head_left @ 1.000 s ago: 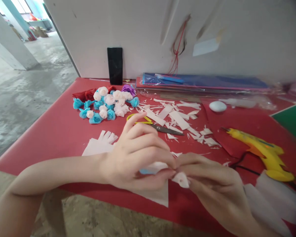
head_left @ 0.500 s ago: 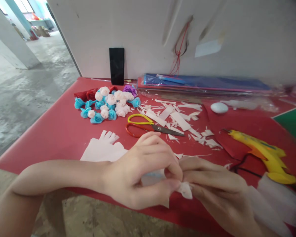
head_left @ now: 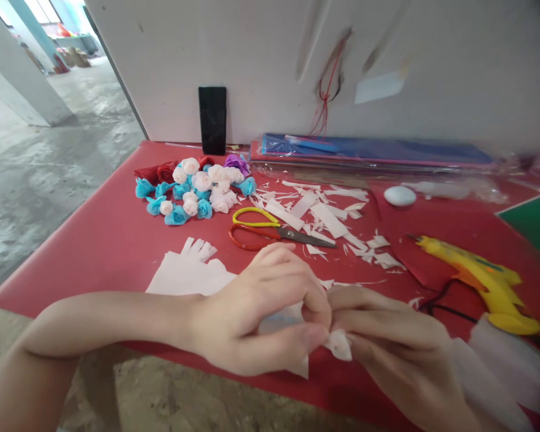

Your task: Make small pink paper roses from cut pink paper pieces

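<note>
Between my two hands, just over the table's near edge, is a small white paper flower [head_left: 341,346], partly rolled. My left hand [head_left: 270,312] pinches the paper between thumb and forefinger, and a strip of pale paper [head_left: 299,365] hangs beneath its palm. Against it, my right hand [head_left: 391,342] grips the flower's other side with closed fingers. Scissors [head_left: 276,231] with one yellow and one red handle lie just beyond my left hand. White paper sheets [head_left: 186,273] with a cut fringe lie partly behind my left forearm.
Finished blue, white, red and purple paper flowers [head_left: 193,186] are clustered at the back left, before an upright black phone [head_left: 213,120]. White paper scraps [head_left: 328,219] litter the middle. A yellow glue gun [head_left: 481,279] with a black cord lies right, near a white egg-shaped object [head_left: 399,196].
The white paper flower has turned slightly between my fingers. Both hands stay in nearly the same place; nothing else has visibly moved.
</note>
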Demonstrator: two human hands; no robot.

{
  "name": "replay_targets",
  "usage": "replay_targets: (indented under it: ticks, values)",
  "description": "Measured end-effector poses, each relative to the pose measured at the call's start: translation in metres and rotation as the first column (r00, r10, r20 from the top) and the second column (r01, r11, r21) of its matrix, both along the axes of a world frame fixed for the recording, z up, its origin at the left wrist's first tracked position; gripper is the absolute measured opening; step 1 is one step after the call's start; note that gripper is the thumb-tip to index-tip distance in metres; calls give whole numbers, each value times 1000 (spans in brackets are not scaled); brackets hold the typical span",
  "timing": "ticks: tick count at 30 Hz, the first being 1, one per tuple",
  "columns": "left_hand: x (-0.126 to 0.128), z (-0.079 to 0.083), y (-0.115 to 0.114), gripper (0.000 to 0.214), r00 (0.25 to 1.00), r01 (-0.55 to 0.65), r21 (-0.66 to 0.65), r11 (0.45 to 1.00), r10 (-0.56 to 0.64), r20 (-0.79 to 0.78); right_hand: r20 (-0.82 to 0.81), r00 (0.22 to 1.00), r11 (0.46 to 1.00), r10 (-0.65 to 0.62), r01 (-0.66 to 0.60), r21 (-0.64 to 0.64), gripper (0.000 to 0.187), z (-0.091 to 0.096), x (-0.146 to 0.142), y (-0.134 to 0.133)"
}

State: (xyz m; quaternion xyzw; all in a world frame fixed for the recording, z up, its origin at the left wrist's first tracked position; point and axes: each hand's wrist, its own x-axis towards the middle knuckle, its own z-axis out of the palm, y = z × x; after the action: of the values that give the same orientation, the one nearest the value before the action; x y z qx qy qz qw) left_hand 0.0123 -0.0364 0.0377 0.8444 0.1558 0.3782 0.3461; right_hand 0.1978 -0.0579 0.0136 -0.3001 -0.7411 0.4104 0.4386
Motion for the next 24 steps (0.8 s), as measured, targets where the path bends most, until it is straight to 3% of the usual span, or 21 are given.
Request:
replay_targets:
  ticks: [6, 9, 19, 24]
  values:
    - [1, -1, -2, 9, 999, -43, 12, 999, 43, -5, 14, 1000, 999, -22, 22, -26, 14, 3, -2, -1]
    - [0, -1, -1, 9, 1000, -11, -9, 1000, 11, -4, 0, 1000, 1000, -6, 6, -14, 14, 0, -2, 0]
    - [0, -8, 1, 11, 989, 116, -287, 951, -83, 126, -4, 998, 992, -58, 57, -108, 17, 9, -5, -3]
    - [3, -11, 1, 5, 996, 32, -175, 984, -17, 87, -38, 995, 977, -92, 83, -195, 21, 7, -6, -6]
